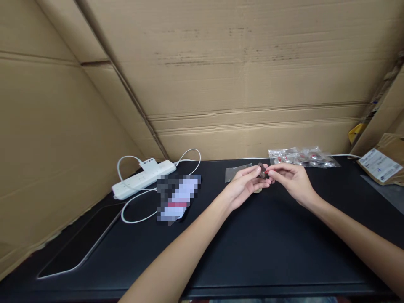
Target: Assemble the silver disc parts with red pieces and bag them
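My left hand (248,185) is closed around a small dark brown object (261,169), too small to name, holding it above the black table. At its right side, the fingertips of my right hand (292,179) pinch a small red piece (267,172) that touches or joins the brown object. Just behind my left hand lies a flat clear plastic bag (234,172). Under my left fingers a pale round thing (258,190) shows in part; most of it is hidden. Farther back, clear plastic packets (303,157) hold several shiny round items with red bits.
A white power strip (142,181) with looping white cables stands at the left back. A blurred-out phone-like thing (179,200) and a dark tablet-like panel (83,240) lie nearer. A brown labelled package (383,162) sits at right. Cardboard walls (236,84) enclose the black table (268,252).
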Tool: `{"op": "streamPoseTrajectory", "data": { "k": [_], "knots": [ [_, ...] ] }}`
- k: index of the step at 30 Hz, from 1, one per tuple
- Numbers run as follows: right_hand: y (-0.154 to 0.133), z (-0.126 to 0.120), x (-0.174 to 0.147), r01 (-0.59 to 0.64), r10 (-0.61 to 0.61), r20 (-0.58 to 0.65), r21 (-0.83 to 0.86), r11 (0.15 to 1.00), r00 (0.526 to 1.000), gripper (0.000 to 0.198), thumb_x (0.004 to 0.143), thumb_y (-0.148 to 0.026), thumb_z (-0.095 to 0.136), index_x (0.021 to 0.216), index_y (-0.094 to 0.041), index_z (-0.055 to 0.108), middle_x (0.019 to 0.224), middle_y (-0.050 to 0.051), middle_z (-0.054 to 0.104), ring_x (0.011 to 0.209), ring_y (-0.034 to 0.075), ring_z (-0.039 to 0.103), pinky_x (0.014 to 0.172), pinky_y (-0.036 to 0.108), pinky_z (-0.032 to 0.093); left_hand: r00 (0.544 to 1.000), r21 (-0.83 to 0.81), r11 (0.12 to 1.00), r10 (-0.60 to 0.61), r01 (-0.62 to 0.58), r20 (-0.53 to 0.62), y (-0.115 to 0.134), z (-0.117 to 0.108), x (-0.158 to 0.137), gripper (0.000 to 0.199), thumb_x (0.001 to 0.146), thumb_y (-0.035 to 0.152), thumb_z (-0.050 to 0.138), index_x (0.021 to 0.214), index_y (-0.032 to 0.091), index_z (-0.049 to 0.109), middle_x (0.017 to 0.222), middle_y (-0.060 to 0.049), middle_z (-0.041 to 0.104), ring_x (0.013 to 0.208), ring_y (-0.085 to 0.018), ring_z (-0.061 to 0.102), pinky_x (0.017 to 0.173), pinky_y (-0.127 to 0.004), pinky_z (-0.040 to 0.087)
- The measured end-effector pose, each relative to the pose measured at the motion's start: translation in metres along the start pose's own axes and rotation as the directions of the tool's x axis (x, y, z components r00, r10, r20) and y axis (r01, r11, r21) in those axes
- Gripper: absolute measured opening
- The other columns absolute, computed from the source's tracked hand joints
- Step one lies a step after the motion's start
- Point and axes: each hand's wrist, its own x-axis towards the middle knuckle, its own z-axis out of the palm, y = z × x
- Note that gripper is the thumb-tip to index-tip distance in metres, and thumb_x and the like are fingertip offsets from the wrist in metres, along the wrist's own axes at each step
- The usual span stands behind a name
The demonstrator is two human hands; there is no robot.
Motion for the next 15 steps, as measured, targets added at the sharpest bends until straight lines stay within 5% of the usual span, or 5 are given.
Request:
{"op": "streamPoseTrajectory", "data": {
  "k": [5,10,15],
  "knots": [
    [-0.0007,-0.0014,-0.0024,0.093,-0.087,0.041,-0.162,0.982,0.995,0.02,0.082,-0.031,0.07,0.1,-0.025,0.077,0.091,0.006,0.076,0.074,0.021,0.071,0.073,0.041,0.059,1.0,0.03,1.0,0.005,-0.005,0.005,0.0004,-0.0017,-0.0001,0.031,0.087,0.03,0.07,0.11,0.011,0.069,0.097,-0.013,0.071,0.08,-0.015,0.069,0.084,-0.03,0.053],
    [-0.0051,-0.0016,-0.0071,0.356,-0.347,0.117,-0.516,0.779,0.93,0.017,0.091,-0.025,0.058,0.095,-0.026,0.074,0.091,0.005,0.074,0.083,0.022,0.068,0.081,0.038,0.053,1.0,0.028,1.0,0.006,-0.007,0.031,-0.0015,0.0004,-0.0009,0.032,0.086,0.029,0.07,0.113,0.011,0.069,0.095,-0.011,0.07,0.082,-0.017,0.069,0.084,-0.032,0.054],
    [-0.0087,0.001,-0.0091,0.378,-0.375,0.128,-0.569,0.73,0.918,0.015,0.093,-0.025,0.056,0.098,-0.024,0.07,0.089,0.005,0.071,0.078,0.02,0.066,0.076,0.035,0.051,0.999,0.023,1.0,-0.01,0.009,0.048,-0.0053,0.0009,-0.0013,0.025,0.086,0.027,0.07,0.105,0.01,0.07,0.096,-0.011,0.068,0.082,-0.017,0.069,0.085,-0.033,0.054]
  ]
}}
